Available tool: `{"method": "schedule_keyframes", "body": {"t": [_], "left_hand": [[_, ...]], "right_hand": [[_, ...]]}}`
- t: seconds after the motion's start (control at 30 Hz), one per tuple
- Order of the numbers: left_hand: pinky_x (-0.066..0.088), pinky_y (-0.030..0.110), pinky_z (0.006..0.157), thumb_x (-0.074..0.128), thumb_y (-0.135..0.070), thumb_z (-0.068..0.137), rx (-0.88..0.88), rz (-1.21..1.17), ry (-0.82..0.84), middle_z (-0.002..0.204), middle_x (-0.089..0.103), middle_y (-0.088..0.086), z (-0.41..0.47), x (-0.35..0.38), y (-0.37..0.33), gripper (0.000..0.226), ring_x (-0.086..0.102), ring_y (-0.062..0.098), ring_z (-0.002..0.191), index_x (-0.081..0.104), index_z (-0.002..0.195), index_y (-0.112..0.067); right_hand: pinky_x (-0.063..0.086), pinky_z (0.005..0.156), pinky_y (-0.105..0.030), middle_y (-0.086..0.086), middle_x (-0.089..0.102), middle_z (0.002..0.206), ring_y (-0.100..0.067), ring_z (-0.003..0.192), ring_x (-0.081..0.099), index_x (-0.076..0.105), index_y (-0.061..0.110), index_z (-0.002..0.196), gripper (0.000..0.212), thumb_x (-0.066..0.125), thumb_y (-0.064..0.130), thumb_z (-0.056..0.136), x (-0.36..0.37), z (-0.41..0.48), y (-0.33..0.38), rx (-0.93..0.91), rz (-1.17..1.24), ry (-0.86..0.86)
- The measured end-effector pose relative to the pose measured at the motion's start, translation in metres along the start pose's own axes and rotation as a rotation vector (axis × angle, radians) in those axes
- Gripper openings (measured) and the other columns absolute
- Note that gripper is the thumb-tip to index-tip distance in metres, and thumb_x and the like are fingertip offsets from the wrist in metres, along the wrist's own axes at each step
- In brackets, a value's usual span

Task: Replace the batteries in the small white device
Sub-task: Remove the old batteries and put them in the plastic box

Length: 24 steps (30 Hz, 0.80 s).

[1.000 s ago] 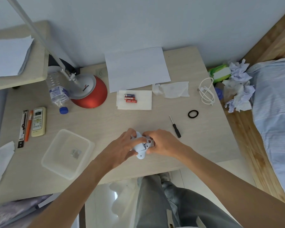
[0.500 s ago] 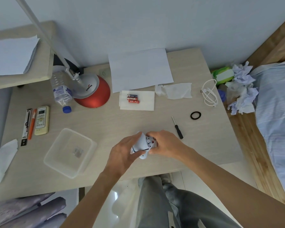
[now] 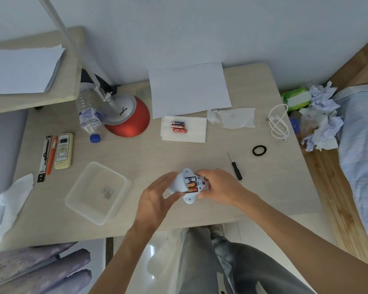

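Both left hand (image 3: 157,197) and right hand (image 3: 220,187) clasp white device (image 3: 179,183).

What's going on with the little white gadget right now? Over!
Left hand and right hand both grip white device. Compartment open, batteries showing inside. Loose batteries on napkin. Nothing blocking.

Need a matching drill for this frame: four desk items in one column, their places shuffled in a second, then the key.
1. small white plastic device
2. red cylindrical batteries
3. black-handled metal screwdriver
4. black rubber ring

a. on the white paper napkin
b. on the desk, beside the right hand
c. gripped by left hand and right hand
d. near the coiled white cable

Pairs: 1-c, 2-a, 3-b, 4-d
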<state>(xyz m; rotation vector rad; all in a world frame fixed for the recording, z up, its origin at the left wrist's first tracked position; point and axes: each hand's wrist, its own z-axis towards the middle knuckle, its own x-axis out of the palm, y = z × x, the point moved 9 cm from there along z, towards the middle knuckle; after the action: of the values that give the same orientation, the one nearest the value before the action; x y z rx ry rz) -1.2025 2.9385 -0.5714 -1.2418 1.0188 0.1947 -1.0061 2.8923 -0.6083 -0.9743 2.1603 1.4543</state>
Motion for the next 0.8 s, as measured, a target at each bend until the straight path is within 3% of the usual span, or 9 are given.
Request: {"method": "schedule_keyframes", "body": {"t": [0.13, 0.23, 0.4, 0.63, 0.8], "left_hand": [[0.056, 0.035, 0.109, 0.090, -0.036, 0.084, -0.091, 0.096, -0.025, 0.144, 0.070, -0.003, -0.020, -0.022, 0.041, 0.063, 0.067, 0.016, 0.132, 0.070, 0.142, -0.020], [0.051, 0.044, 0.117, 0.087, -0.036, 0.088, -0.160, 0.229, 0.063, 0.158, 0.058, -0.003, -0.040, -0.016, 0.080, 0.066, 0.050, 0.018, 0.151, 0.064, 0.149, -0.024], [0.043, 0.031, 0.121, 0.089, -0.037, 0.087, -0.168, 0.242, 0.062, 0.164, 0.049, -0.011, -0.052, -0.010, 0.102, 0.065, 0.038, 0.009, 0.157, 0.066, 0.147, -0.026], [0.045, 0.044, 0.122, 0.092, -0.034, 0.084, -0.150, 0.224, 0.043, 0.162, 0.052, -0.002, -0.047, -0.012, 0.081, 0.073, 0.042, 0.021, 0.155, 0.063, 0.150, -0.023], [0.044, 0.030, 0.113, 0.082, -0.040, 0.093, 0.041, 0.187, 0.092, 0.163, 0.045, -0.004, -0.019, -0.005, 0.011, 0.066, 0.040, 0.017, 0.153, 0.057, 0.153, -0.034]], "right_hand": [[0.039, 0.068, -0.017, 0.016, 0.068, 0.099, 0.003, 0.076, 0.056, 0.065, 0.026, 0.133, 0.054, 0.085, 0.036, 0.084, 0.001, -0.001, 0.001, -0.001, -0.005, 0.007], [0.044, 0.071, -0.020, 0.016, 0.069, 0.101, 0.000, 0.078, 0.060, 0.065, 0.027, 0.132, 0.053, 0.085, 0.036, 0.084, 0.001, -0.002, 0.001, 0.007, -0.009, 0.002], [0.047, 0.069, -0.022, 0.011, 0.074, 0.100, -0.006, 0.080, 0.065, 0.065, 0.028, 0.129, 0.050, 0.085, 0.037, 0.084, -0.002, -0.002, 0.002, 0.001, -0.060, 0.001], [0.050, 0.071, -0.021, 0.012, 0.075, 0.103, -0.003, 0.080, 0.065, 0.063, 0.029, 0.135, 0.055, 0.084, 0.037, 0.084, -0.001, -0.003, 0.003, -0.014, -0.101, -0.004], [0.058, 0.076, -0.028, 0.012, 0.075, 0.100, -0.006, 0.080, 0.067, 0.062, 0.033, 0.138, 0.058, 0.084, 0.034, 0.084, -0.002, -0.005, 0.004, -0.021, -0.095, 0.004]]}}
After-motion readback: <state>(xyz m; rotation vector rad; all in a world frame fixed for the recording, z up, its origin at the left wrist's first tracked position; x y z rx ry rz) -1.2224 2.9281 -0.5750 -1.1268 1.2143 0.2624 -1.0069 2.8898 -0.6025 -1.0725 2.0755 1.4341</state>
